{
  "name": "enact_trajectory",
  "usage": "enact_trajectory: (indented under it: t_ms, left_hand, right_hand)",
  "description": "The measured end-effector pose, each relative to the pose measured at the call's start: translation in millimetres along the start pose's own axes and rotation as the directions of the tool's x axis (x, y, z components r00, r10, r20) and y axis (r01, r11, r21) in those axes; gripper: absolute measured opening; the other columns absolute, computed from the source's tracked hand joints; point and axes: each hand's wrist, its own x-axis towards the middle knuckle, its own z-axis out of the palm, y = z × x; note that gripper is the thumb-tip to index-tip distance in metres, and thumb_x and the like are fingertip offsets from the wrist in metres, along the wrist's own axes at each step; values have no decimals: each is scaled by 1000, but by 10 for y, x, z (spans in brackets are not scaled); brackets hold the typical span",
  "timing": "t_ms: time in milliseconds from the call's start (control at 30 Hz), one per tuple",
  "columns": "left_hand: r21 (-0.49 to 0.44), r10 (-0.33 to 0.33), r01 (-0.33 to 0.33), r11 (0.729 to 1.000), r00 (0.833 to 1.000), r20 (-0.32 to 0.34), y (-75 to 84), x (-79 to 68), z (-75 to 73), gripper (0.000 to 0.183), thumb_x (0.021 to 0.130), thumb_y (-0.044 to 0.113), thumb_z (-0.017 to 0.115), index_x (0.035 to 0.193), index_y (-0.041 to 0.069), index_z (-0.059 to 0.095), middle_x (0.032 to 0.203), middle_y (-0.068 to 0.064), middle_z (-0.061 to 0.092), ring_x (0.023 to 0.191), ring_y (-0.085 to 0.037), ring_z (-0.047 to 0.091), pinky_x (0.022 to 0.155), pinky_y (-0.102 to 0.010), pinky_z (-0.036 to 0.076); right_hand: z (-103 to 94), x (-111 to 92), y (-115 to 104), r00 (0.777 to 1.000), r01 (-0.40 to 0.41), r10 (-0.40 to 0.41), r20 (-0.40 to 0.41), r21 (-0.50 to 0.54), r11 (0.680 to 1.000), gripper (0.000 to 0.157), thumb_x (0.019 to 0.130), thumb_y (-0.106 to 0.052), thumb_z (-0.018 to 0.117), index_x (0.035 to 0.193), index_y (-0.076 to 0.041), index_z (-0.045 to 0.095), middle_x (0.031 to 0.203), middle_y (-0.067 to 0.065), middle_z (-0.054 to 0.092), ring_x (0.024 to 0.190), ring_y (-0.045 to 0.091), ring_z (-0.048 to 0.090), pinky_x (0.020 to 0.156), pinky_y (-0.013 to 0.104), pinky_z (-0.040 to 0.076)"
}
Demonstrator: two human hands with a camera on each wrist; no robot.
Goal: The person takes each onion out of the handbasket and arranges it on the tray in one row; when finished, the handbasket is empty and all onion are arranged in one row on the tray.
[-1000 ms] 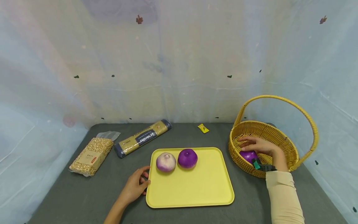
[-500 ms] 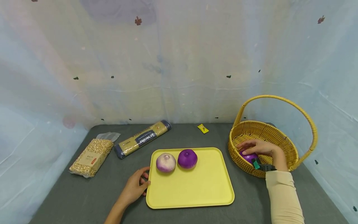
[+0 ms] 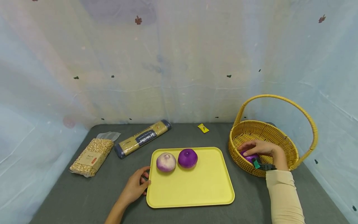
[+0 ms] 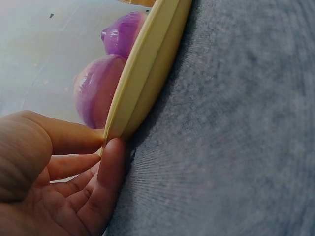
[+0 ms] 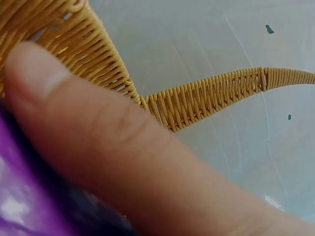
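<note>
My left hand (image 3: 135,185) is at the left edge of the yellow tray (image 3: 190,189). In the left wrist view its thumb and fingers (image 4: 110,162) pinch the tray's rim. Side by side at the tray's back left sit a white-and-purple onion (image 3: 166,162) and a dark purple onion (image 3: 187,158). Inside the wicker basket (image 3: 236,155) at right, my right hand (image 3: 258,147) grips another purple onion (image 3: 249,155), which lies partly covered by the fingers. The right wrist view shows the thumb (image 5: 98,123) large across this onion's shiny skin (image 5: 19,191).
A tall arched handle (image 3: 279,97) rises over the basket. Behind the tray lie a long pack of pasta (image 3: 142,138) and a small yellow packet (image 3: 203,128). A clear bag of pale kernels (image 3: 92,155) lies at left. A pale curtain (image 3: 179,62) hangs behind the table.
The right hand's fingers and thumb have closed in around the onion in the basket. The left hand, the tray and its two onions stay put.
</note>
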Motion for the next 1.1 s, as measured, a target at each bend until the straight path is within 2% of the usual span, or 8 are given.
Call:
enact_trajectory:
  t_ms: [300,700,867,1000,1100]
  left_hand:
    - [5,-17,17,1000,1000,5,-7,18,-3,50,82,-6,62,129,2,49,94,-11,49,59,-14,52,39,-29,50]
    - [9,-4,4,1000,1000,8,-3,5,2,50,81,-7,62,129,0,49,94,-11,49,59,-13,52,39,-28,50]
    - [10,3,-3,1000,1000,3,-6,3,3,50,81,-7,63,128,0,49,94,-11,49,59,-13,52,38,-28,50]
    - [8,-3,3,1000,1000,3,-6,2,0,50,81,-7,62,129,1,49,94,-11,49,60,-13,52,39,-28,50]
    - [5,-10,10,1000,1000,3,0,0,-2,50,81,-7,62,129,1,49,94,-11,49,61,-13,53,39,-28,50]
  right_hand:
    - [-22,14,6,1000,6,-6,21,-20,1000,32,90,-12,58,119,4,58,112,14,59,91,14,59,77,29,54]
    - [8,0,29,999,-41,41,-27,9,999,32,89,-14,61,116,5,59,107,10,62,90,12,59,79,26,53]
    - [17,-4,22,991,-11,10,-136,-9,1000,36,89,-14,62,118,6,58,112,18,61,93,12,60,80,24,53]
    - [19,-13,2,966,-18,-1,-260,-72,997,42,87,-18,65,120,6,56,115,22,60,94,13,60,78,26,53]
    - [20,-27,-18,947,-37,0,-321,-109,993,46,87,-22,65,123,5,54,115,21,60,95,16,59,77,30,54]
